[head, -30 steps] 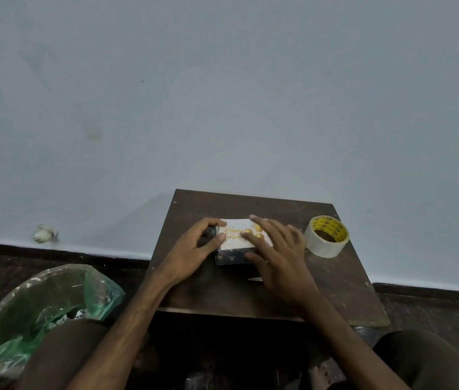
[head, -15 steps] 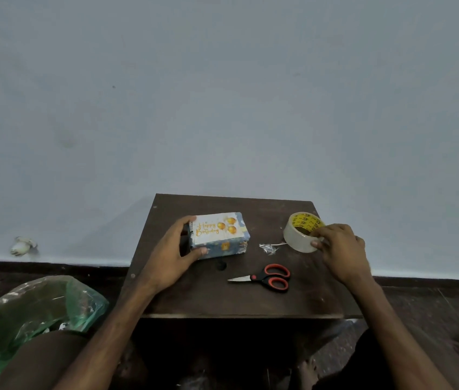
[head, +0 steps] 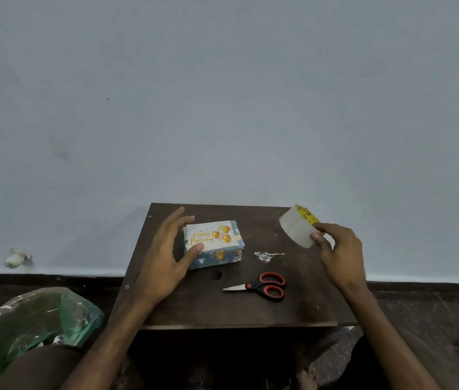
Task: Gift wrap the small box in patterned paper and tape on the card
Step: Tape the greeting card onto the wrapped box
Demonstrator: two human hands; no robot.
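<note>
Right hand (head: 341, 257) grips the tape roll (head: 297, 228); left hand (head: 163, 263), fingers relaxed, pins the birthday card (head: 214, 235) under its thumb; keep it square for taping

Entry: I see the wrapped box (head: 217, 256) lying flat on the counter (head: 222, 308), left of centre, with a long side toward me and slightly skewed. The paper is blue-grey with small white and orange figures, and it is creased at the right end.

The card (head: 211, 235) lies flat on the box's top face. It is white with gold "Happy Birthday" script and three orange balloons, and it covers most of the top.

My left grip (head: 163, 263) spans the box's left end, fingers straight, thumb touching the near left corner.

The tape roll (head: 297, 228) is clear with a yellow core. It is tilted and held off the counter, pinched in my right grip (head: 341, 254) over the far right corner.
</note>
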